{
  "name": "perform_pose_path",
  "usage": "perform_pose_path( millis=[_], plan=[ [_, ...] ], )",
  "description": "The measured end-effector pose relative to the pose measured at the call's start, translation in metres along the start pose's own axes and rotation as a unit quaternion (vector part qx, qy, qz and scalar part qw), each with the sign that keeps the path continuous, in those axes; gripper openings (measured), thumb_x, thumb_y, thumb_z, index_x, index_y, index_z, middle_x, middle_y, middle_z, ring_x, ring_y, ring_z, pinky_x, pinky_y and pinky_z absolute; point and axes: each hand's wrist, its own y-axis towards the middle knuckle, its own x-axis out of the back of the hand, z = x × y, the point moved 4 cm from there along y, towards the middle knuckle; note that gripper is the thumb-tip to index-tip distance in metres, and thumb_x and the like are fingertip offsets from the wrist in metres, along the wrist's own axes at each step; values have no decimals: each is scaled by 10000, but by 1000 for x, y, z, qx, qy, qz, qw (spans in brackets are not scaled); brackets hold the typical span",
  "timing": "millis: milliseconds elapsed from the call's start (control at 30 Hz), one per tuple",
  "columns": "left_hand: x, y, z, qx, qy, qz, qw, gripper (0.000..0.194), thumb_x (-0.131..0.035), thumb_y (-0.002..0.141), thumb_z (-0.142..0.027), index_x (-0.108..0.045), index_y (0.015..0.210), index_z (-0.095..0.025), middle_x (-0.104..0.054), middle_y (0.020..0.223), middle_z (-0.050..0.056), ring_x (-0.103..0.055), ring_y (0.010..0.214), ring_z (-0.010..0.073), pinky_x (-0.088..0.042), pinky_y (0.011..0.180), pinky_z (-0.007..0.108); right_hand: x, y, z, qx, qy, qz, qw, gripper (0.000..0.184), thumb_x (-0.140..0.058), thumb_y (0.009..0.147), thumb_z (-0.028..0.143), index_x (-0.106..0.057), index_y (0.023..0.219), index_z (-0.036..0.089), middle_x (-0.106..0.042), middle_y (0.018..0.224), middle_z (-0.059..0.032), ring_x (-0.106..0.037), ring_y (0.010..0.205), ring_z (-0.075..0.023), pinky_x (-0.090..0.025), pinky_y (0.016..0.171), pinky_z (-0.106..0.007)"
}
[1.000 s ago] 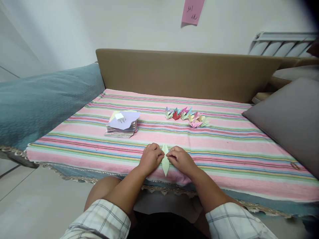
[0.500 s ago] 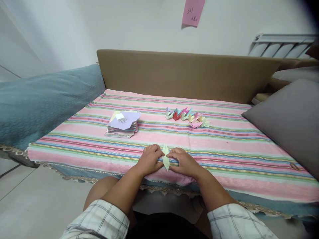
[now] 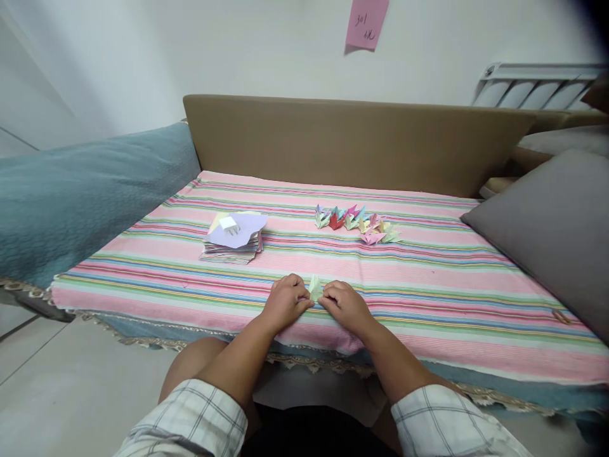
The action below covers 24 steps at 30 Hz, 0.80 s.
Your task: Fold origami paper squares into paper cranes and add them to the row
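Observation:
Between my two hands is a small piece of pale green folded paper (image 3: pixel 314 287), its pointed end facing away from me. My left hand (image 3: pixel 288 302) pinches its left side between thumb and fingers. On the opposite side my right hand (image 3: pixel 346 306) grips the paper the same way, fingertips near the lower edge. Both hands rest low over the striped cloth (image 3: pixel 409 273), close to the seat's front edge. Fingers partly hide the lower part of the paper.
Several folded paper cranes (image 3: pixel 352 220) in various colours cluster beyond my hands. To the left stands a stack of paper sheets (image 3: pixel 231 252) with a white plug adapter (image 3: pixel 229 224) on top. A grey cushion (image 3: pixel 547 209) leans at the right, and a brown backrest (image 3: pixel 342 143) runs behind.
The long green leaf shape has been folded up from its near end, so it is now shorter. My thumbs have moved inward, close to its lower edge.

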Motion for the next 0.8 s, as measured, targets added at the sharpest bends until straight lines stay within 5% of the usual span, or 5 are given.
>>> perform_pose_path(
  millis=[500, 800],
  plan=[
    [2, 3, -2, 83, 15, -21, 996, 237, -585, 766, -353, -665, 592, -214, -551, 814, 12, -501, 863, 174, -353, 788, 318, -7, 3, -2, -82, 4, -65, 995, 156, -580, 742, 243, -616, 597, 203, -595, 847, -45, -533, 853, -190, -402, 819, -338],
    [-1, 5, -3, 123, 31, -33, 991, 156, -661, 691, -343, -672, 595, -220, -582, 818, 16, -508, 881, 200, -349, 791, 340, -9, 1, 3, -112, -38, -87, 989, 141, -580, 703, 206, -548, 567, 209, -566, 828, -43, -503, 810, -199, -397, 781, -352]
  ],
)
